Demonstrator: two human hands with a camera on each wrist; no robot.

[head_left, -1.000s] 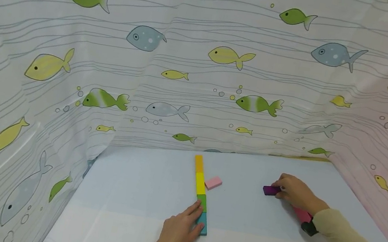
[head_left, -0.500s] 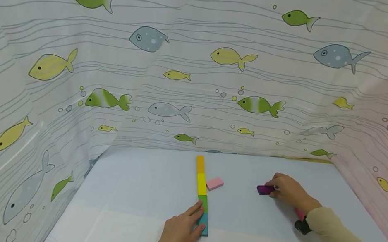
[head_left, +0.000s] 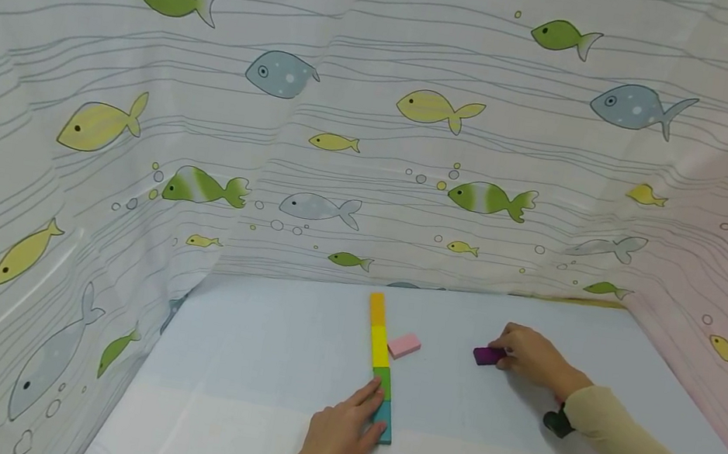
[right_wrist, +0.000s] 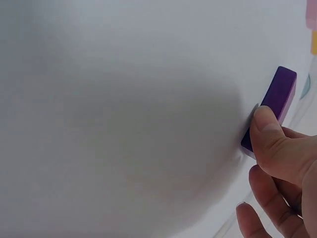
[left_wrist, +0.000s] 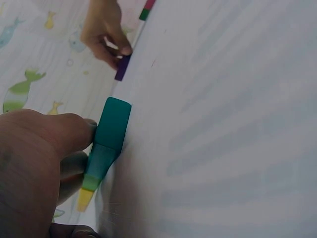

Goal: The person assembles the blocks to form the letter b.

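Note:
A row of flat blocks runs along the table in the head view: orange [head_left: 377,309], yellow [head_left: 380,345], green [head_left: 386,379] and teal [head_left: 382,424] at the near end. My left hand [head_left: 336,431] rests on the green and teal blocks with extended fingers. In the left wrist view, its thumb touches the side of the teal block [left_wrist: 113,124]. My right hand [head_left: 536,359] pinches a purple block [head_left: 486,356] between thumb and fingers, right of the row. The right wrist view shows my thumb over this purple block [right_wrist: 281,91], with the other fingers partly hidden behind.
A pink block [head_left: 404,345] lies askew against the yellow block's right side. A dark rounded object [head_left: 558,422] sits at the right cuff. Beyond my right hand, the left wrist view shows a red and green piece [left_wrist: 147,9]. A fish-patterned sheet [head_left: 357,179] surrounds the table [head_left: 258,368].
My right hand has moved left with the purple block, toward the row. The red piece near the right wrist is now hidden in the head view. My left hand has stayed on the row.

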